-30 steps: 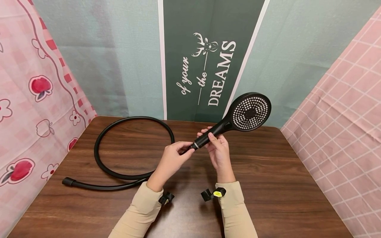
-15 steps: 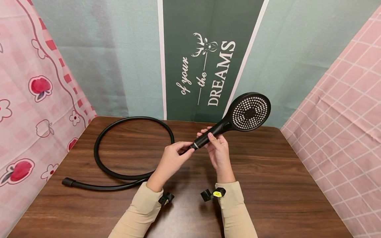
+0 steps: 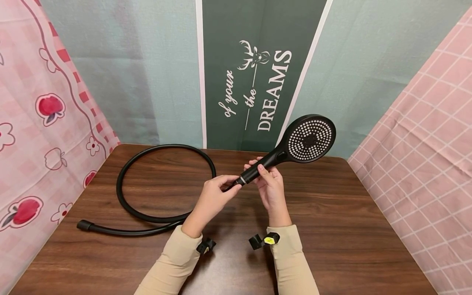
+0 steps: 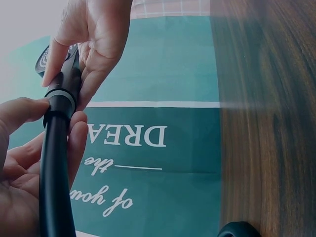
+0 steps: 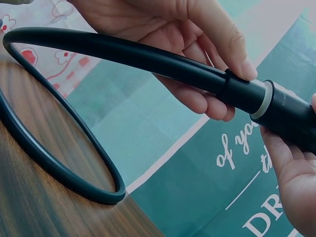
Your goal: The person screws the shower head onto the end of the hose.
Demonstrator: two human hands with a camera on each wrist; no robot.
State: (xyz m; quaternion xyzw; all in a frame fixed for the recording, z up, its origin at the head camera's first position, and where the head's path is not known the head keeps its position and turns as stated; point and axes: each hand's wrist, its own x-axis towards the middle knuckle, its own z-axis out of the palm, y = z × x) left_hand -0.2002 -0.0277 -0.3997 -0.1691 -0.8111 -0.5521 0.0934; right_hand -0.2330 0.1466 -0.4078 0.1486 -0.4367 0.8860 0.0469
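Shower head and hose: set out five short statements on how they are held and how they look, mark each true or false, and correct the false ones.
1. The right hand holds the shower head by its handle. True.
2. The hose is white. False: it is black.
3. The hose's free end lies on the table, on the person's left. True.
4. The shower head lies flat on the table. False: it is held up above it.
5. The left hand lies apart from the hose. False: it pinches the hose close to the handle.
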